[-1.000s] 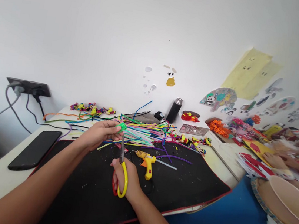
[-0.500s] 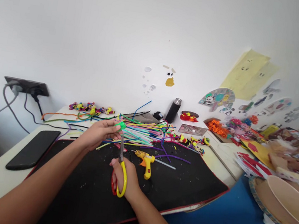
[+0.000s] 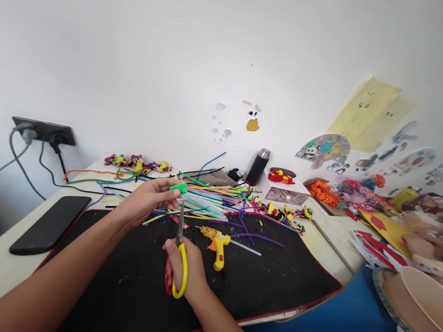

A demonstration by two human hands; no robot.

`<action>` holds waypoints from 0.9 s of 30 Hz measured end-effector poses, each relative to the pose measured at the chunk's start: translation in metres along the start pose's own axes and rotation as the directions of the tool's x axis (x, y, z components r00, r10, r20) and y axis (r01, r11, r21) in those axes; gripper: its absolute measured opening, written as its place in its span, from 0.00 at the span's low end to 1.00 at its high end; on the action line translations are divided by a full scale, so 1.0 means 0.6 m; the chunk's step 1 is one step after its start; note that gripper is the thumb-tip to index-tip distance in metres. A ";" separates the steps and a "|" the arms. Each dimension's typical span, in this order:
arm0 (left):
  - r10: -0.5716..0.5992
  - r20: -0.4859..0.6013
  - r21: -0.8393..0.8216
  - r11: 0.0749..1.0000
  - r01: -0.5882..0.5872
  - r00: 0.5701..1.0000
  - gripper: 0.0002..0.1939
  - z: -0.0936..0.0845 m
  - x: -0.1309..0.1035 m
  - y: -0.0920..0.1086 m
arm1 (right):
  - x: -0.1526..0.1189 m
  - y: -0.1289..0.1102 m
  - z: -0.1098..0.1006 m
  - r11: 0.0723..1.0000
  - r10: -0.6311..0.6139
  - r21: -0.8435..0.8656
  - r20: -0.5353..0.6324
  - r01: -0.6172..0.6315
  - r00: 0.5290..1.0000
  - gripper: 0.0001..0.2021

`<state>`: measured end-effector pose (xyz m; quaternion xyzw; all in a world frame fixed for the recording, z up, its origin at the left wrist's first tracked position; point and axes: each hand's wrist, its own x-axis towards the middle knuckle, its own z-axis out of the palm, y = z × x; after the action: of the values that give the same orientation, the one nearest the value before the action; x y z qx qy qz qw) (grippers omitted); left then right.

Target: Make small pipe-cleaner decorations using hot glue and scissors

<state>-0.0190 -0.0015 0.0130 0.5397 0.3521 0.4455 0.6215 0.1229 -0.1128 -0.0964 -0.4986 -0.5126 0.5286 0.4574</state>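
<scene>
A small green piece (image 3: pixel 179 187) is pinched between the fingertips of my left hand (image 3: pixel 151 197), above the near edge of a pile of colourful pipe cleaners (image 3: pixel 212 200). My right hand (image 3: pixel 185 271) grips scissors (image 3: pixel 181 271) with one yellow and one red handle. Their blades point up and end just below the green piece; whether they touch it cannot be made out. To the right of the scissors, a yellow glue gun (image 3: pixel 216 244) lies on the black mat (image 3: pixel 262 283) with a clear glue stick behind it.
A black phone (image 3: pixel 50 225) lies at the left. A dark bottle (image 3: pixel 258 167) and a white box (image 3: pixel 287 194) stand by the wall. Small colourful figures (image 3: pixel 138 164) lie behind the pile. Bowls (image 3: pixel 431 305) and papers are at the right.
The green piece has turned slightly in my left fingers and shows more of its flat side. The whole view has shifted a little; my right hand still holds the scissors.
</scene>
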 end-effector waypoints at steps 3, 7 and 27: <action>0.006 -0.019 0.022 1.000 -0.005 1.000 0.22 -0.001 0.000 -0.001 | -0.001 0.001 -0.001 1.000 -0.006 -0.003 0.000 0.006 1.000 0.31; -0.010 -0.015 0.055 0.998 0.011 1.000 0.20 -0.001 0.000 0.002 | -0.001 0.001 -0.001 1.000 -0.011 -0.008 -0.004 0.011 1.000 0.32; 0.043 -0.031 0.048 0.998 -0.041 0.999 0.26 0.004 0.000 0.001 | 0.000 -0.002 0.003 1.000 0.013 0.028 -0.009 -0.013 1.000 0.32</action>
<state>-0.0167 -0.0023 0.0140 0.5543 0.3608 0.4586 0.5935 0.1209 -0.1126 -0.0954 -0.4979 -0.5000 0.5362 0.4632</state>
